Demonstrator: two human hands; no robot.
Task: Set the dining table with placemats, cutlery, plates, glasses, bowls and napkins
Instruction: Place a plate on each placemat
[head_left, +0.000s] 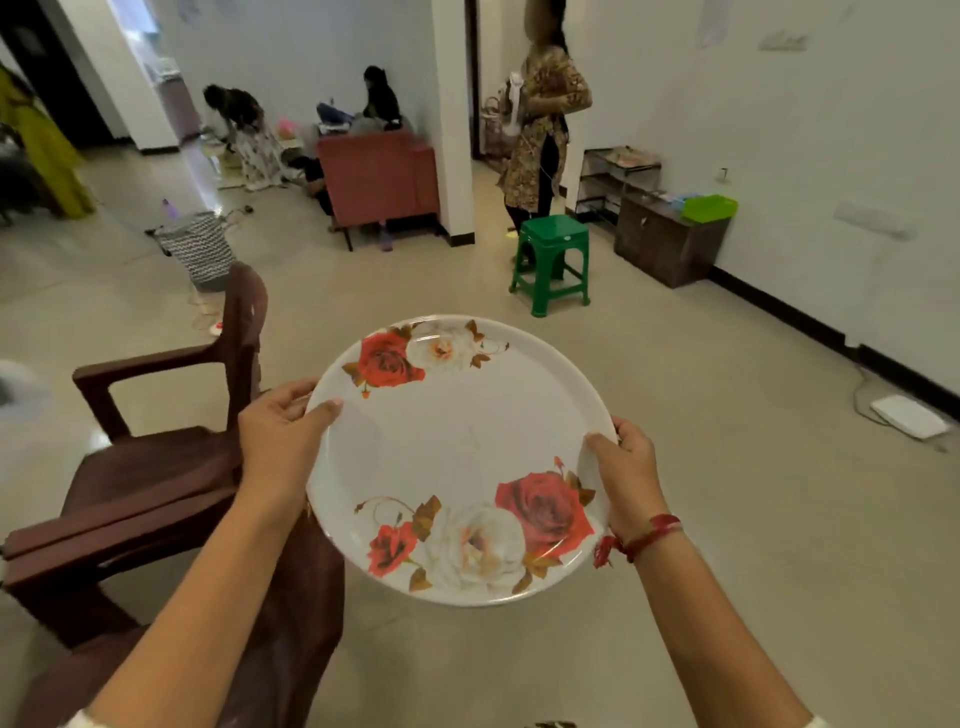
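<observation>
You hold a round white plate (457, 441) printed with red and white roses out in front of you, above the tiled floor (727, 519); it sits on no surface. Your left hand (278, 434) grips the plate's left rim, thumb lying on the top face and fingers (291, 392) curled round the edge. Your right hand (631, 475) grips the right rim the same way, with a red thread bracelet (644, 535) on that wrist. The plate is tilted slightly, face towards you.

A dark brown chair (156, 467) stands just left of the plate, partly behind your left forearm. Beyond the plate's far edge is a green plastic stool (553, 260), and past that a person (540, 130) stands by a doorway. Well beyond the plate to the left sits a zigzag-patterned basket (200, 249). To the right of the plate, near the wall, a flat white box (909, 415) lies on the floor.
</observation>
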